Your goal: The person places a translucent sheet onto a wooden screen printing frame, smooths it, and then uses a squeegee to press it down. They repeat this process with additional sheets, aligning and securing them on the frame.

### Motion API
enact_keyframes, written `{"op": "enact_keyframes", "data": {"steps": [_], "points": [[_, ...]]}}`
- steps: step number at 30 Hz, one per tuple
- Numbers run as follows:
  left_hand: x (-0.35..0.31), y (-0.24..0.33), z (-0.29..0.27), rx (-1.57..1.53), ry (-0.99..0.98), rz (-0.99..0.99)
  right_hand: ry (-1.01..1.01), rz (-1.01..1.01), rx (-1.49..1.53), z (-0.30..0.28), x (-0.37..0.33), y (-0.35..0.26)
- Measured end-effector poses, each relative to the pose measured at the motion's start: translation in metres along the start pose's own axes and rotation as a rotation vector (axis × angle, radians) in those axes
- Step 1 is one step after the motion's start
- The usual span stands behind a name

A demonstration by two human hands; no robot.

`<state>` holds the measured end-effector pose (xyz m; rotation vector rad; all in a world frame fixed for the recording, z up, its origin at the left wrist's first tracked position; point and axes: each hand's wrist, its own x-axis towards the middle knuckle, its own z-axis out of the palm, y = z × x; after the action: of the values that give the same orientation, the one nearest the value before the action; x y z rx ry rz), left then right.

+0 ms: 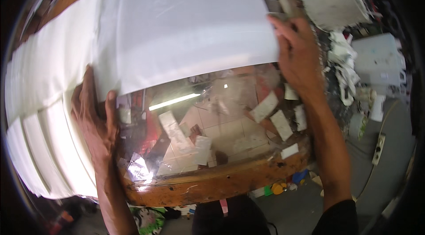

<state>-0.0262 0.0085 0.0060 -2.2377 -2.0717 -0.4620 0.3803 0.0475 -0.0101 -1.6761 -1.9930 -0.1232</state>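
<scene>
Two hands on one big white sheet over a glass-topped counter

Nearest is the counter's wooden front edge (212, 186). Just past it are pale scraps (281, 125); can't tell if they're on the glass or under it, and glare doesn't help. The left hand (95, 115) is spread wide, thumb apart, at the sheet's near-left corner, against the white pile (48, 67) along the counter's left edge. The right hand (301, 55) looks pinched on the sheet's right edge, grip partly hidden. The white sheet (190, 27) itself stretches toward the far edge, where the frame cuts it off. My read: it's being squared up, which calls for light, even tension. Can't make out whether it's paper or plastic.
</scene>
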Motion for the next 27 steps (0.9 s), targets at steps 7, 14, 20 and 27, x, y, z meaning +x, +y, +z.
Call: {"op": "enact_keyframes", "data": {"steps": [7,14,20,27], "points": [[-0.002,0.011,-0.005,-0.413,0.051,-0.064,0.062,0.031,0.03,0.006,-0.004,-0.004],[-0.001,0.012,-0.025,-0.306,0.105,-0.064,0.069,0.068,0.112,0.009,-0.006,-0.007],[0.036,0.122,-0.031,-0.373,0.011,0.187,0.075,0.072,0.14,0.007,-0.004,-0.008],[0.07,0.208,0.035,-0.42,-0.024,0.402,0.02,0.093,0.229,0.004,-0.001,-0.005]]}}
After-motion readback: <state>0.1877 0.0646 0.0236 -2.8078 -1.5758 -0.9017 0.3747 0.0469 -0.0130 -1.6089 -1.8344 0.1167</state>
